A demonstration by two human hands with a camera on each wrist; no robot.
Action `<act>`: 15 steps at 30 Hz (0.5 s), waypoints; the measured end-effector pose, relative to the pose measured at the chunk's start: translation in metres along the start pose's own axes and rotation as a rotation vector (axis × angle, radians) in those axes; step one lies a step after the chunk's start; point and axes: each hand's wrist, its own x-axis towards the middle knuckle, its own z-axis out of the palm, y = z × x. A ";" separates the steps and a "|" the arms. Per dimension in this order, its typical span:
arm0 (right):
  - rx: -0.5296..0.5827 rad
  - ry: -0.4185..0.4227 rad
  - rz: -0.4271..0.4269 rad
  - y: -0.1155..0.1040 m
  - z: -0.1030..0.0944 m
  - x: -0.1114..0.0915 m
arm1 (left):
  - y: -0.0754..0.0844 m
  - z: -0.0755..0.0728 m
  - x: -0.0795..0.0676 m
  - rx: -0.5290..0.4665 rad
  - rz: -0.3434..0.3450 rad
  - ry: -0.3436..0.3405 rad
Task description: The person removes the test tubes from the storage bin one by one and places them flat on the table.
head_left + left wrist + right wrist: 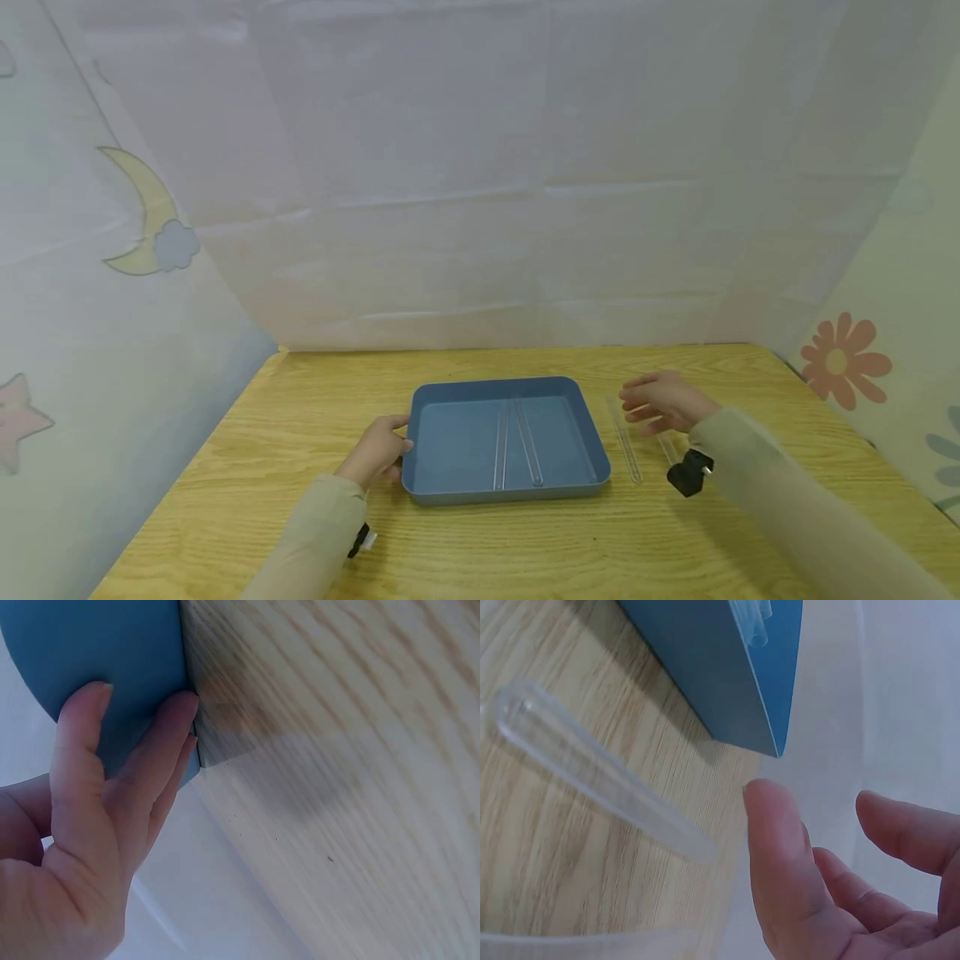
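Note:
A shallow blue tray (pixel 442 450) lies on the wooden table, with two clear test tubes (pixel 528 442) lengthwise inside it. At its left side my left hand (pixel 378 448) holds the tray, thumb at the rim and fingers against the outer wall (pixel 142 645). My right hand (pixel 663 402) is raised to the right of the tray, its fingers loosely bent and nothing between them. Below and beside it, one clear test tube (pixel 628 446) lies on the table near the tray's right wall. Another test tube (pixel 666 450) is partly hidden by the right hand and wrist.
The wood-grain table (pixel 525 550) reaches back to a pale sheet wall (pixel 480 208). Printed side walls stand left and right, with a moon (pixel 146 212) and a flower (pixel 843 360). A black wrist camera (pixel 690 473) hangs under the right wrist.

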 end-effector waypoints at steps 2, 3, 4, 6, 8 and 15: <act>0.008 -0.013 -0.002 -0.001 0.003 0.001 | 0.000 0.000 0.001 0.004 0.004 -0.003; 0.010 -0.019 -0.003 -0.002 0.005 0.001 | 0.000 -0.001 0.001 0.005 0.004 -0.005; 0.013 -0.023 -0.004 -0.002 0.006 0.002 | 0.000 -0.001 0.001 0.010 0.006 -0.005; 0.021 -0.032 -0.005 -0.003 0.009 0.003 | 0.000 -0.001 0.002 0.014 0.008 -0.007; 0.031 -0.039 -0.007 -0.004 0.011 0.004 | 0.000 -0.001 0.002 0.015 0.008 -0.010; 0.061 -0.055 -0.032 -0.011 0.020 0.006 | 0.002 -0.001 0.001 0.016 0.001 -0.010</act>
